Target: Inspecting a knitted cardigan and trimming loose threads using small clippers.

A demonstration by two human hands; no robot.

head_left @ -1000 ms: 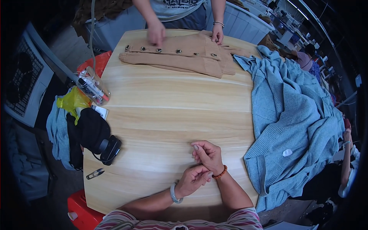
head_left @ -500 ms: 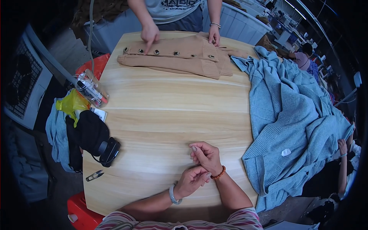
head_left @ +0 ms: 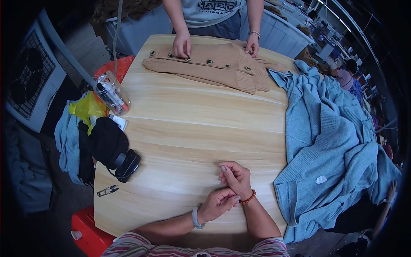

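Note:
Both of my hands meet above the near part of the wooden table. My left hand, with a pale bangle on its wrist, is curled against the base of my right hand, beside the beaded bracelet. My right hand is closed loosely, thumb laid toward the curled fingers, and nothing shows in it. Across the table lies a tan knitted cardigan with several dark buttons. A co-worker's hand pinches at one button; the other hand rests by the ribbed hem.
Blue-grey knitwear is heaped along the right edge of the table. At left are thread snips, a black device with a strap, black cloth, a yellow plastic bag and a clear jar of pens. A red stool stands below.
The co-worker's pointing finger has drawn into a pinch at a button. The whole view has shifted slightly; my hands hold nearly the same pose.

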